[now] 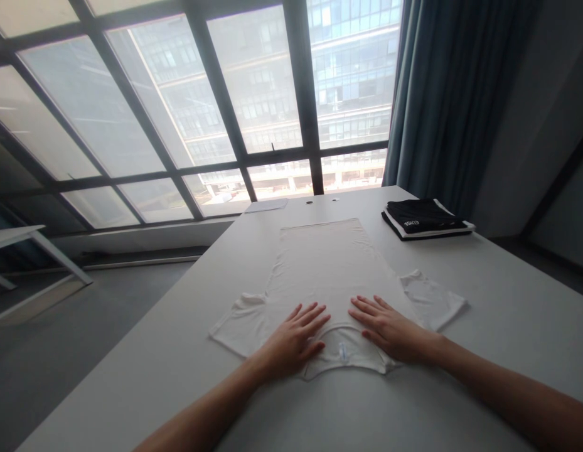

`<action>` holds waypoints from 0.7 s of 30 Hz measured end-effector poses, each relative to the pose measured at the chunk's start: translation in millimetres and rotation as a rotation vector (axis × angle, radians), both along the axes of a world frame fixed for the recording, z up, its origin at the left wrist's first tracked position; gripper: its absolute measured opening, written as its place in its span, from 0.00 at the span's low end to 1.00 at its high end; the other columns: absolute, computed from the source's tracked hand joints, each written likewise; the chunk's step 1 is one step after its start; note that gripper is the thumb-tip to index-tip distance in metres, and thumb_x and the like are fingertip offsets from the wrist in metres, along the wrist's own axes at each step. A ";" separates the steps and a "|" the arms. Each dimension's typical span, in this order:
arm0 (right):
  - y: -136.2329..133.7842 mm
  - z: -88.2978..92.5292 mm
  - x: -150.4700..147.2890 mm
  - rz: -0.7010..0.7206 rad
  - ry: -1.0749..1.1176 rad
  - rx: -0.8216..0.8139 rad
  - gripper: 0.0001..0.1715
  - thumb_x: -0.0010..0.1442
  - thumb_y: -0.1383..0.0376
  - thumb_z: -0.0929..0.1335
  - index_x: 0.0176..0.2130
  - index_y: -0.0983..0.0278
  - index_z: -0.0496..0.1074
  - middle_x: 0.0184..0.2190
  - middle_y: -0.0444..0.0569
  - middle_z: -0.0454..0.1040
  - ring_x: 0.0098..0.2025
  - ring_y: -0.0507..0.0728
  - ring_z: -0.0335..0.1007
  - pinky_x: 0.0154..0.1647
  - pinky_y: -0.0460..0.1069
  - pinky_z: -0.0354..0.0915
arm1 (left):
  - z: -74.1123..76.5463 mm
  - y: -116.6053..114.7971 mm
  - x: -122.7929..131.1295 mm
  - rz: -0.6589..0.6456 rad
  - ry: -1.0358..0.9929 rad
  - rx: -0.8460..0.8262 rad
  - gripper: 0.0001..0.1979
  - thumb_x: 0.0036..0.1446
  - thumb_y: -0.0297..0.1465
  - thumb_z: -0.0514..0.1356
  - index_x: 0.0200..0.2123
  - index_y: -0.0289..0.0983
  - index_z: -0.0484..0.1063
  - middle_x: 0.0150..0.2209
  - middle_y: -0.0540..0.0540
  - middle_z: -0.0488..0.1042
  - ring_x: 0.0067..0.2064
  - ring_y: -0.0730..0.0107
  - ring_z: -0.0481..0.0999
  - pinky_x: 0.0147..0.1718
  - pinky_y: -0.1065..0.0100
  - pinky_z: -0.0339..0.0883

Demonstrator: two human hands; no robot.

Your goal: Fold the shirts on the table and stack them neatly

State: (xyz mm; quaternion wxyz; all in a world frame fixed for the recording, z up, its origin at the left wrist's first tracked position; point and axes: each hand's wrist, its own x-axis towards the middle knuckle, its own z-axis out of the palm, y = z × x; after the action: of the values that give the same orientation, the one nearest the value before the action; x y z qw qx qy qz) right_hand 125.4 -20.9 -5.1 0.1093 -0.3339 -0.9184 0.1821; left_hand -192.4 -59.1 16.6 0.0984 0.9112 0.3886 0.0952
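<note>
A white T-shirt (324, 263) lies spread on the white table, its neckline toward me and its hem toward the window. Both sleeves stick out to the sides, somewhat rumpled. My left hand (295, 339) rests flat on the shirt left of the collar, fingers stretched. On the collar's other side, my right hand (388, 326) presses flat with its fingers extended. A small label shows inside the neck opening between the hands. Neither hand grips the cloth.
A stack of folded clothes (425, 220), black on top with white beneath, sits at the table's (173, 364) right far side. A flat pale sheet (267, 205) lies at the far left corner. Beyond are windows and a dark curtain (442, 107); another table (18, 236) stands left.
</note>
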 end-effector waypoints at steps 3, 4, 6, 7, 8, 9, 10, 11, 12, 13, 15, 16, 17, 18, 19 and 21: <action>0.0 0.1 0.1 -0.003 -0.001 0.001 0.32 0.74 0.51 0.56 0.71 0.58 0.57 0.74 0.54 0.47 0.75 0.63 0.38 0.73 0.65 0.36 | -1.4 0.7 -0.6 0.008 -0.017 0.021 0.28 0.71 0.41 0.52 0.72 0.46 0.54 0.72 0.45 0.54 0.73 0.57 0.50 0.70 0.46 0.44; 0.1 0.0 0.2 -0.003 -0.003 0.000 0.32 0.74 0.51 0.56 0.71 0.58 0.57 0.74 0.54 0.47 0.75 0.63 0.38 0.73 0.65 0.36 | -1.8 0.9 -0.8 0.014 -0.023 0.029 0.28 0.72 0.41 0.52 0.72 0.46 0.54 0.72 0.45 0.55 0.73 0.57 0.50 0.70 0.47 0.44; 0.3 -0.2 0.3 -0.003 -0.005 -0.001 0.32 0.74 0.51 0.56 0.71 0.57 0.57 0.74 0.54 0.46 0.75 0.63 0.38 0.73 0.64 0.36 | -2.3 1.1 -0.8 0.030 -0.032 0.043 0.28 0.72 0.40 0.51 0.72 0.46 0.54 0.72 0.45 0.55 0.73 0.58 0.50 0.70 0.47 0.44; 0.3 -0.3 0.4 -0.004 -0.007 -0.002 0.32 0.74 0.51 0.56 0.71 0.57 0.57 0.74 0.54 0.46 0.75 0.63 0.38 0.73 0.64 0.36 | -2.5 1.0 -0.8 0.037 -0.034 0.048 0.28 0.72 0.40 0.51 0.72 0.46 0.54 0.72 0.45 0.55 0.73 0.58 0.50 0.70 0.47 0.44; 0.4 -0.4 0.5 -0.004 -0.008 -0.002 0.32 0.74 0.51 0.56 0.71 0.57 0.57 0.74 0.53 0.46 0.75 0.63 0.37 0.73 0.65 0.36 | -2.6 0.8 -0.8 0.041 -0.033 0.048 0.28 0.72 0.39 0.51 0.72 0.47 0.54 0.72 0.45 0.55 0.73 0.58 0.50 0.71 0.47 0.44; 0.3 -0.3 0.5 -0.005 -0.009 -0.001 0.32 0.74 0.51 0.56 0.71 0.57 0.57 0.74 0.53 0.46 0.75 0.62 0.37 0.73 0.64 0.36 | -2.8 0.5 -0.8 0.043 -0.027 0.044 0.28 0.72 0.40 0.51 0.72 0.47 0.54 0.72 0.45 0.54 0.73 0.58 0.50 0.71 0.47 0.44; 0.2 -0.2 0.5 -0.006 -0.011 -0.001 0.32 0.74 0.51 0.56 0.71 0.57 0.57 0.74 0.53 0.46 0.75 0.62 0.37 0.73 0.64 0.36 | -3.0 0.1 -0.9 0.040 -0.014 0.035 0.28 0.72 0.40 0.51 0.72 0.47 0.53 0.72 0.45 0.53 0.73 0.57 0.49 0.70 0.46 0.43; 0.1 0.0 0.4 -0.006 -0.013 -0.001 0.32 0.74 0.51 0.56 0.71 0.57 0.57 0.74 0.53 0.46 0.75 0.62 0.37 0.73 0.64 0.36 | -3.1 -0.3 -1.0 0.037 0.004 0.021 0.28 0.72 0.41 0.51 0.72 0.48 0.53 0.73 0.45 0.52 0.74 0.55 0.48 0.70 0.45 0.43; 0.0 0.3 0.3 -0.006 -0.014 -0.001 0.33 0.74 0.51 0.56 0.71 0.57 0.57 0.74 0.53 0.46 0.75 0.62 0.37 0.74 0.64 0.36 | -3.3 -0.7 -1.3 0.033 0.026 0.004 0.29 0.72 0.43 0.51 0.72 0.48 0.53 0.73 0.45 0.50 0.74 0.53 0.47 0.70 0.43 0.43; -0.1 0.6 0.2 -0.007 -0.014 -0.001 0.33 0.74 0.51 0.56 0.71 0.58 0.56 0.74 0.54 0.47 0.75 0.62 0.37 0.74 0.64 0.36 | -3.5 -1.0 -1.6 0.031 0.048 -0.013 0.29 0.71 0.44 0.51 0.72 0.49 0.52 0.73 0.46 0.49 0.74 0.51 0.45 0.69 0.41 0.43; -0.2 1.2 -0.1 -0.008 -0.020 -0.001 0.33 0.74 0.51 0.56 0.71 0.58 0.56 0.74 0.54 0.46 0.75 0.62 0.37 0.74 0.64 0.36 | -3.8 -1.5 -2.3 0.027 0.077 -0.040 0.30 0.71 0.47 0.51 0.72 0.51 0.51 0.74 0.46 0.46 0.74 0.49 0.44 0.69 0.40 0.42; -0.2 1.3 -0.1 -0.008 -0.023 -0.001 0.33 0.74 0.51 0.56 0.71 0.58 0.56 0.74 0.54 0.46 0.75 0.62 0.37 0.74 0.64 0.36 | -3.9 -1.6 -2.6 0.026 0.080 -0.047 0.30 0.71 0.47 0.50 0.72 0.51 0.51 0.74 0.46 0.46 0.74 0.49 0.44 0.69 0.40 0.42; -0.1 1.3 -0.1 -0.008 -0.025 0.000 0.33 0.74 0.51 0.56 0.71 0.58 0.56 0.74 0.54 0.46 0.75 0.62 0.37 0.74 0.64 0.36 | -3.9 -1.6 -2.8 0.026 0.077 -0.049 0.30 0.71 0.47 0.50 0.72 0.51 0.50 0.74 0.46 0.45 0.74 0.49 0.43 0.69 0.40 0.42; 0.0 1.2 -0.1 -0.008 -0.026 0.000 0.33 0.74 0.51 0.56 0.71 0.58 0.56 0.74 0.54 0.46 0.75 0.62 0.37 0.74 0.64 0.36 | -3.7 -1.6 -2.8 0.026 0.072 -0.050 0.30 0.71 0.47 0.50 0.72 0.51 0.51 0.74 0.46 0.46 0.74 0.50 0.43 0.69 0.40 0.41; 0.2 1.0 0.0 -0.008 -0.026 -0.001 0.33 0.74 0.51 0.56 0.71 0.58 0.56 0.74 0.54 0.46 0.75 0.62 0.37 0.74 0.64 0.36 | -3.5 -1.6 -2.8 0.028 0.068 -0.050 0.30 0.71 0.47 0.50 0.72 0.51 0.51 0.74 0.46 0.46 0.74 0.50 0.43 0.69 0.40 0.41; 0.4 0.6 0.2 -0.008 -0.022 -0.001 0.33 0.74 0.51 0.56 0.71 0.58 0.56 0.74 0.54 0.46 0.75 0.62 0.36 0.73 0.64 0.36 | -2.6 -1.5 -2.1 0.035 0.069 -0.056 0.29 0.71 0.47 0.50 0.72 0.51 0.52 0.74 0.46 0.47 0.74 0.50 0.44 0.69 0.40 0.41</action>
State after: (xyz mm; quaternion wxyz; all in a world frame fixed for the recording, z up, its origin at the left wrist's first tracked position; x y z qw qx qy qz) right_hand 125.6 -20.4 -4.5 0.0996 -0.3396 -0.9181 0.1786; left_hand -194.5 -60.6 14.0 0.1086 0.9040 0.4100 0.0543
